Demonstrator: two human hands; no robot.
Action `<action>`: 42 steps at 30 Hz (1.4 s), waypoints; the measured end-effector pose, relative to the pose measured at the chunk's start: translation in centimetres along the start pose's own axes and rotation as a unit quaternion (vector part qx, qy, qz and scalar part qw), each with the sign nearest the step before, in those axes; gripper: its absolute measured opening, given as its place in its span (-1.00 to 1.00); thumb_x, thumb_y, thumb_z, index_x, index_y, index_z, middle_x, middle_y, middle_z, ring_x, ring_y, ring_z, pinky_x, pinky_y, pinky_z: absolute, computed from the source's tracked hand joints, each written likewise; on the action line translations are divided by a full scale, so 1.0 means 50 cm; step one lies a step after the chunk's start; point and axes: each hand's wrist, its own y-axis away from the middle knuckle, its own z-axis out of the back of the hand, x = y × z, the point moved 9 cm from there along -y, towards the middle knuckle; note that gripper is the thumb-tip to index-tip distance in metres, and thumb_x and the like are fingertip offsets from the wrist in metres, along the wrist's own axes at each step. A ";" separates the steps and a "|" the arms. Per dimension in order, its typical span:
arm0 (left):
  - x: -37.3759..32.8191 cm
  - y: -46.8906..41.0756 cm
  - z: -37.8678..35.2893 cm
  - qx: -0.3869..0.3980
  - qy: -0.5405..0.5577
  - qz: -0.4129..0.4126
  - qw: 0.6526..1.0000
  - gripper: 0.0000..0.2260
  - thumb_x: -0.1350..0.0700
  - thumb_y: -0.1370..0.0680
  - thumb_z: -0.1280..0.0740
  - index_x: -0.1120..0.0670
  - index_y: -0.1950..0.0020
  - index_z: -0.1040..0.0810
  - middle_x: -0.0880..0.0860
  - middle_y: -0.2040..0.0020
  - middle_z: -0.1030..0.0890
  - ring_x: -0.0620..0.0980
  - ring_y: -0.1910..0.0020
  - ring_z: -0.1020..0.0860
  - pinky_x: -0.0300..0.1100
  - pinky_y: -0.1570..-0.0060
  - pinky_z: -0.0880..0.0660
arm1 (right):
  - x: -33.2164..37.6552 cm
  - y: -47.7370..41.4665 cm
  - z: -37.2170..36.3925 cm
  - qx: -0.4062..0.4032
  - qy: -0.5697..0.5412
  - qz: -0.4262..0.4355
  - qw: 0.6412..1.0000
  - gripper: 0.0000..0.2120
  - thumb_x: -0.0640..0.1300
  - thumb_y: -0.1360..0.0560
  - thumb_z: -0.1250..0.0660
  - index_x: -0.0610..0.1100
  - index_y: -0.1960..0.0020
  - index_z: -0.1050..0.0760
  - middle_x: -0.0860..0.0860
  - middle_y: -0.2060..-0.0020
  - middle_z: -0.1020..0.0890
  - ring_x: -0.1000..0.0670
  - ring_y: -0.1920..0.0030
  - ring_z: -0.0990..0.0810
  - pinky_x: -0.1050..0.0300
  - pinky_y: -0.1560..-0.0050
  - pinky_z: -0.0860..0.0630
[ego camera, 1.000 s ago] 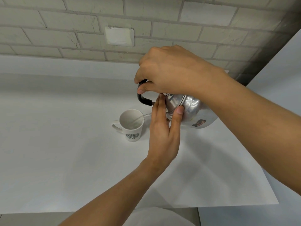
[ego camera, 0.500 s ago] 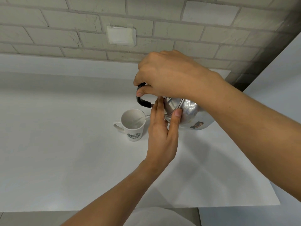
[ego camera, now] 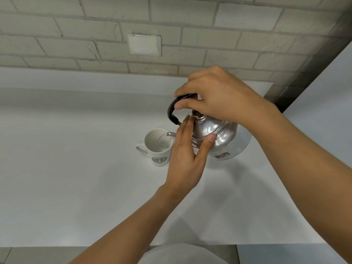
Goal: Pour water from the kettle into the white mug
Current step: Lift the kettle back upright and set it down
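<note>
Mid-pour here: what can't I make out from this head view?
- Water level in the white mug: too faint to tell.
- Spout base on the kettle: behind the left hand.
- Black handle: its top is under the right hand.

A plain white tabletop point(ego camera: 66, 187) carries the things, its far edge running along the foot of a pale brick wall point(ego camera: 190, 20) and its near edge crossing the bottom of the view. Only one thing clearly stands on it: a white mug point(ego camera: 159, 147), upright, with a round dark emblem on its near side and its handle pointing toward the left edge, placed about midway between the left and right edges and closer to the far edge than the near one. The remaining surface shows only soft shadows toward the right edge.
</note>
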 end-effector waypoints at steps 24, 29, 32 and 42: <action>0.001 -0.262 0.035 0.002 -0.118 -0.060 0.991 -0.74 0.01 -0.75 -0.19 0.01 -0.39 -0.53 -0.20 0.02 -0.65 -0.40 0.02 -0.59 -0.40 0.07 -0.50 | -0.301 0.101 -0.089 -0.241 -0.325 -0.194 0.894 -0.61 0.17 -0.47 -0.50 0.06 -0.25 -0.67 0.20 -0.04 -0.71 0.25 -0.08 -0.66 0.41 -0.10 -0.53; 0.056 -0.370 0.035 -0.013 -0.098 -0.016 0.995 -0.73 0.04 -0.75 -0.20 0.04 -0.39 -0.55 0.02 0.00 -0.69 0.03 0.09 -0.65 0.03 0.08 -0.65 | -0.407 0.083 -0.170 -0.215 -0.296 -0.290 0.885 -0.56 0.19 -0.61 -0.28 0.05 -0.43 -0.50 0.11 -0.20 -0.65 0.11 -0.15 -0.62 0.27 -0.17 -0.47; 0.093 -0.426 0.029 -0.013 -0.111 -0.003 0.994 -0.74 0.00 -0.75 -0.19 0.01 -0.37 -0.55 -0.06 0.06 -0.65 -0.11 0.23 -0.59 -0.05 0.12 -0.60 | -0.447 0.054 -0.231 -0.168 -0.306 -0.305 0.886 -0.63 0.09 -0.68 -0.18 0.05 -0.45 -0.42 0.16 -0.02 -0.67 0.07 0.00 -0.67 0.23 -0.04 -0.50; 0.184 -0.528 0.008 0.008 -0.109 0.039 0.993 -0.72 0.02 -0.74 -0.19 0.05 -0.39 -0.55 -0.02 0.02 -0.65 0.08 0.04 -0.65 0.15 -0.05 -0.66 | -0.547 -0.038 -0.325 -0.109 -0.293 -0.346 0.885 -0.61 0.18 -0.68 -0.10 0.17 -0.49 -0.32 0.10 0.13 -0.60 0.08 0.15 -0.59 0.22 0.21 -0.43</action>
